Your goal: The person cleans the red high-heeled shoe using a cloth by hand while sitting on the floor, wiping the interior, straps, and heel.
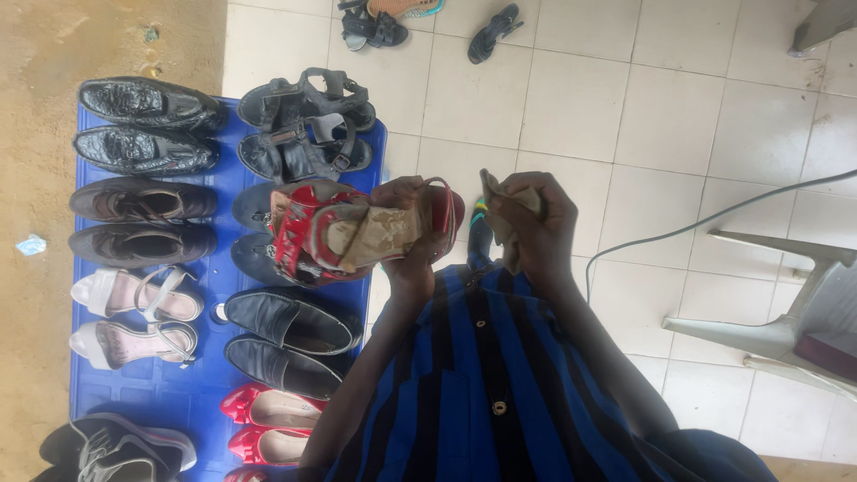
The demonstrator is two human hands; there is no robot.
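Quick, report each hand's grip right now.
Left hand: closed on the red sandal.
Right hand: closed on a brown cloth.

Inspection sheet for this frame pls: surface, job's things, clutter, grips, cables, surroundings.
Surface: blue mat on the floor; white tiled floor beside it, sandy ground on the other side.
Job's things: red sandal, sole towards the camera; brown cloth.
Clutter: pairs in rows on the mat, among them black glossy shoes, white sandals and black loafers; loose dark sandals on the tiles.
Grips: left hand shut on the red sandal; right hand shut on the brown cloth.
Cables: one grey cable running across the tiles.
Surroundings: white plastic chair at the frame edge.
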